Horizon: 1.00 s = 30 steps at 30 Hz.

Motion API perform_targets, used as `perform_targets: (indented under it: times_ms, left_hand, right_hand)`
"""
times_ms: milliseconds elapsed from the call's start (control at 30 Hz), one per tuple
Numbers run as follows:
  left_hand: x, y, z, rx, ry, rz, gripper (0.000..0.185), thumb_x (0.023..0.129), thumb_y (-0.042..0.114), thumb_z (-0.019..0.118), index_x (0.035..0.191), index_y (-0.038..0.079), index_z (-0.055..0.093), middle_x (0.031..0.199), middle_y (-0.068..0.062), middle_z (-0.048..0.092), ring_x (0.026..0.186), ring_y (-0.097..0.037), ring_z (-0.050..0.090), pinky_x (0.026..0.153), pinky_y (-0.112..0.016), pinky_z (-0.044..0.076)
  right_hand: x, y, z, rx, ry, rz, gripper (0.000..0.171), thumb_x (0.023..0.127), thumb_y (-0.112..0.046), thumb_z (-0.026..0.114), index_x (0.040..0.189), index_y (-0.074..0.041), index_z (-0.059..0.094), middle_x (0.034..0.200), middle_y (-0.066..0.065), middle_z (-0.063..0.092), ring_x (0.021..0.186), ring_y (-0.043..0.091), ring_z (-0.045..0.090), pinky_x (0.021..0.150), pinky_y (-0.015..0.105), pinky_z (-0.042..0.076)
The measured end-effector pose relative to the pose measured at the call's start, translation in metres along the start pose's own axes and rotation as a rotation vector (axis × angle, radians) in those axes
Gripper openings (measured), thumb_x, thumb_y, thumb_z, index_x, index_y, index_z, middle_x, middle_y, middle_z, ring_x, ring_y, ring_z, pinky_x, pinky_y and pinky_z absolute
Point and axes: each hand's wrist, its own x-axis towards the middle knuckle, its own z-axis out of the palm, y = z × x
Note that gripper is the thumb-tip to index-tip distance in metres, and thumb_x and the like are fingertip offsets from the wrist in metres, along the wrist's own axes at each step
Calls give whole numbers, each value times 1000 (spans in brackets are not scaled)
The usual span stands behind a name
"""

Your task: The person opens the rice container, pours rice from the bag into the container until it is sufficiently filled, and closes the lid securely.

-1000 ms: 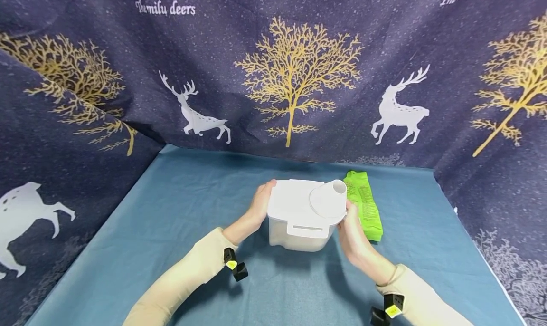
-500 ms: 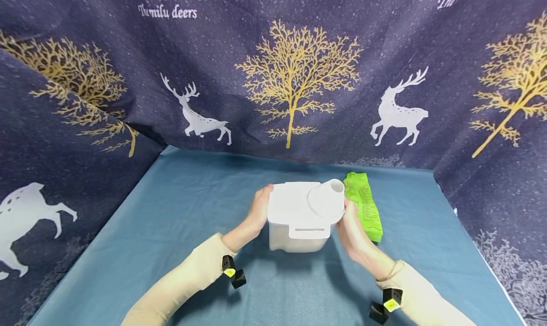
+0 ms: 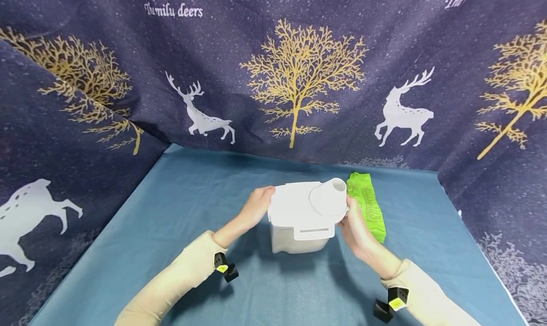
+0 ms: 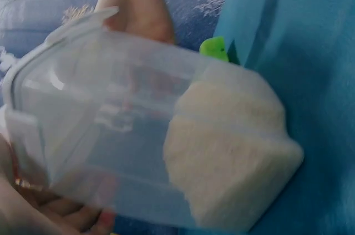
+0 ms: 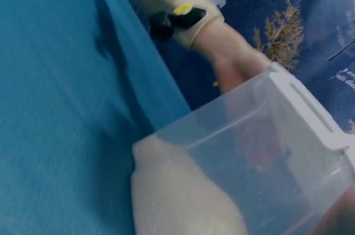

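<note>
A translucent storage container [image 3: 295, 243] with a white lid [image 3: 290, 202] is held between both hands, over the blue cloth. A round white spout-like piece [image 3: 331, 197] rises from the lid's right side. Pale grain resembling rice [image 4: 227, 152] lies heaped toward the bottom in the left wrist view. My left hand [image 3: 258, 205] grips the container's left side, its fingertips at the lid's edge. On the other side, my right hand [image 3: 353, 226] grips near the spout, its fingers partly hidden. In the right wrist view the grain [image 5: 177, 190] and a white front latch [image 5: 310, 107] also show.
A bright green printed bag [image 3: 368, 207] lies right behind my right hand. Blue cloth [image 3: 192, 188] covers the table. A dark curtain [image 3: 256, 102] with deer and golden trees stands along the back and sides.
My left wrist has shifted slightly outward to the left, and the container's tilt has changed a little. Both hands keep their hold. The green bag stays in place.
</note>
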Motion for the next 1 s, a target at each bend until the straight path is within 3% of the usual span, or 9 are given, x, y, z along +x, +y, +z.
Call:
perform_targets:
  times_ms: [67, 167, 200, 267, 333, 400, 567, 1000]
  left_hand:
    - [2, -2, -4, -41, -59, -11, 44, 102, 28, 34, 105, -4, 65, 98, -16, 67, 94, -30, 63, 89, -42, 49]
    - [5, -5, -12, -86, -130, -34, 47, 102, 28, 37, 131, -2, 57, 138, -18, 56, 134, -32, 46, 111, -49, 36]
    - [6, -5, -14, -92, -160, -38, 47, 102, 29, 37, 131, -2, 57, 137, -17, 56, 132, -31, 47, 111, -48, 36]
    - [9, -8, -18, -106, -211, -33, 47, 102, 30, 37, 128, -2, 59, 132, -17, 59, 128, -30, 50, 109, -47, 38]
    - [11, -9, -21, -131, -261, -32, 47, 102, 32, 37, 128, -1, 60, 130, -16, 60, 126, -27, 52, 108, -46, 40]
    - [12, -10, -23, -155, -316, -13, 48, 103, 33, 35, 129, 0, 59, 130, -15, 60, 126, -26, 52, 107, -45, 41]
    - [13, -12, -26, -202, -408, 26, 51, 105, 33, 31, 138, -1, 49, 139, -18, 53, 133, -29, 47, 111, -45, 37]
    - [12, -12, -28, -185, -441, 45, 51, 106, 31, 30, 137, -4, 48, 136, -20, 54, 131, -30, 48, 111, -45, 37]
  right_hand:
    - [-5, -1, -1, -1, 38, 41, 32, 104, -34, 19, 95, -26, 48, 84, -12, 50, 90, 8, 44, 99, 28, 26]
    - [-14, -2, -2, -15, 57, 120, 33, 104, -41, 20, 111, -21, 45, 109, -1, 48, 112, 18, 42, 114, 38, 17]
    - [-17, -3, -3, -26, 51, 144, 38, 103, -43, 19, 122, -19, 42, 122, 6, 45, 123, 25, 40, 118, 42, 13]
    - [-22, -3, -4, -51, 11, 188, 54, 103, -49, 17, 146, -17, 22, 148, 20, 26, 142, 36, 24, 121, 49, 4]
    - [-25, -4, -4, -76, -42, 208, 67, 102, -54, 16, 154, -13, 6, 158, 26, 9, 147, 42, 16, 121, 51, 3]
    - [-28, -5, -4, -95, -91, 216, 73, 101, -57, 14, 155, -11, 1, 160, 24, 6, 147, 42, 13, 121, 52, 3]
    - [-29, -6, -4, -134, -148, 198, 75, 99, -61, 10, 151, -7, 18, 157, 25, 22, 147, 37, 18, 120, 53, 2]
    - [-29, -8, -5, -144, -214, 151, 70, 98, -63, 9, 154, -22, 1, 161, 14, 10, 146, 40, 19, 118, 57, -2]
